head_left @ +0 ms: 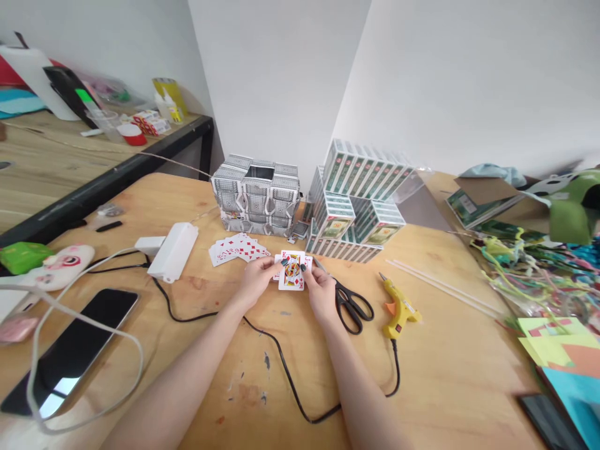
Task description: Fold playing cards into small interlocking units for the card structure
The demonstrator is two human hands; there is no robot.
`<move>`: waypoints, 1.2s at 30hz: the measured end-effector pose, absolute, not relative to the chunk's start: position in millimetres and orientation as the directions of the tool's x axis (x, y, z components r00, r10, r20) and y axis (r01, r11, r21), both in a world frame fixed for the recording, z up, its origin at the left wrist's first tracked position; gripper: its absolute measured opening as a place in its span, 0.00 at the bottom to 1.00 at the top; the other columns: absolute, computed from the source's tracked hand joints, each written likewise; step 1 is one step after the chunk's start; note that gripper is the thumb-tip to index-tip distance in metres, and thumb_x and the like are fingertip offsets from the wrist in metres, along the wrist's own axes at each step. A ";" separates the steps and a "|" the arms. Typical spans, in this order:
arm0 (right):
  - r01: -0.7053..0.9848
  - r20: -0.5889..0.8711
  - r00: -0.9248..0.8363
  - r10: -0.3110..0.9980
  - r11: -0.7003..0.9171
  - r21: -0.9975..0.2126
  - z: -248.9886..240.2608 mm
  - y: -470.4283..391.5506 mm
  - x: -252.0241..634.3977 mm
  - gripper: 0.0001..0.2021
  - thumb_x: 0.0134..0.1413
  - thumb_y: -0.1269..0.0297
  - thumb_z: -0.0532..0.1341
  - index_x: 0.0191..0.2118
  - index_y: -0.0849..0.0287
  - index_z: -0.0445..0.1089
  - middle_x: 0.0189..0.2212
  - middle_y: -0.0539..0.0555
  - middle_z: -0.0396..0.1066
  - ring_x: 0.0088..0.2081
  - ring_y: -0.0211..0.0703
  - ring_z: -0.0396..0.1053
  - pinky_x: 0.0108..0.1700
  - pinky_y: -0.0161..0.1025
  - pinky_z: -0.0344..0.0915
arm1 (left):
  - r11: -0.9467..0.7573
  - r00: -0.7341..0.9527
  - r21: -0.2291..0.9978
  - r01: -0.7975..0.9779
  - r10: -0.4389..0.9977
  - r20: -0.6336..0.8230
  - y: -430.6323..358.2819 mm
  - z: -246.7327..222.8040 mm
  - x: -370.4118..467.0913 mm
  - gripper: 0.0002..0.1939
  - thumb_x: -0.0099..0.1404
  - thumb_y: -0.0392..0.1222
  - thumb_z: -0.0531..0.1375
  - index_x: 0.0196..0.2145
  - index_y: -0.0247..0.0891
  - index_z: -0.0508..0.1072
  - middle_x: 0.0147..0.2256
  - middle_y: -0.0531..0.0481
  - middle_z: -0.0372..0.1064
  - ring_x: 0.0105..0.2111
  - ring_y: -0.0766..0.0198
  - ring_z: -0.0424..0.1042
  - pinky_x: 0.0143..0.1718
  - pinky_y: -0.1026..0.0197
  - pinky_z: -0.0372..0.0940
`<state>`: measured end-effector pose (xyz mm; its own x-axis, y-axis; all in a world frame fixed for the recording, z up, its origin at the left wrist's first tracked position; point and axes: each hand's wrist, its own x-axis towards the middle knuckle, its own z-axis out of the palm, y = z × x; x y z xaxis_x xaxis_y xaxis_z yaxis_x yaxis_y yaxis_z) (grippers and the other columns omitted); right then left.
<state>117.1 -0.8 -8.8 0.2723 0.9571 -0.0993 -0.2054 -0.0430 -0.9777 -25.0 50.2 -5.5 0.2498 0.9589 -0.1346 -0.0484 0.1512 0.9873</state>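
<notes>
Over the worktop (450,362), at twelve o'clock, left hand (257,279) and right hand (322,292) are edge-pinching light, bendy, probably slippery cards (292,275).

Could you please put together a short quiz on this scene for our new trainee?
1. Multiple choice: What do the left hand and the right hand hold?
A) a phone
B) playing cards
C) sheets of colored paper

2. True or false: The yellow glue gun lies to the right of the black-handled scissors.

3. Short answer: Which letter stands in the top left corner of the front card between the hands?

Key: 1. B; 2. True; 3. K
</notes>
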 end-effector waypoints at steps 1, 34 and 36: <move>-0.192 -0.099 0.273 0.957 -0.047 -0.980 -9.6 -0.7 117.3 0.20 0.44 0.49 0.60 0.35 0.62 0.73 0.27 0.52 0.75 0.30 0.47 0.72 0.32 0.39 0.67 | 0.150 0.243 0.988 -0.043 0.960 -0.135 50.5 -5.7 -25.1 0.13 0.48 0.49 0.63 0.24 0.35 0.72 0.22 0.52 0.68 0.25 0.62 0.68 0.28 0.62 0.61; -0.124 -0.088 0.308 0.947 -0.051 -0.991 -7.3 -0.9 115.4 0.16 0.45 0.51 0.60 0.27 0.62 0.68 0.19 0.50 0.70 0.19 0.39 0.66 0.20 0.34 0.63 | 0.124 0.253 0.992 0.027 0.959 -0.127 53.1 -2.7 -22.2 0.15 0.49 0.51 0.60 0.23 0.35 0.72 0.20 0.52 0.66 0.25 0.62 0.66 0.25 0.64 0.58; -0.133 -0.092 0.294 0.951 -0.055 -0.990 -6.8 -0.7 115.3 0.16 0.45 0.51 0.60 0.28 0.62 0.68 0.20 0.50 0.70 0.20 0.39 0.66 0.20 0.34 0.64 | 0.121 0.251 0.992 0.036 0.960 -0.126 52.8 -2.2 -22.5 0.15 0.49 0.51 0.60 0.23 0.35 0.72 0.19 0.52 0.66 0.25 0.63 0.66 0.26 0.64 0.58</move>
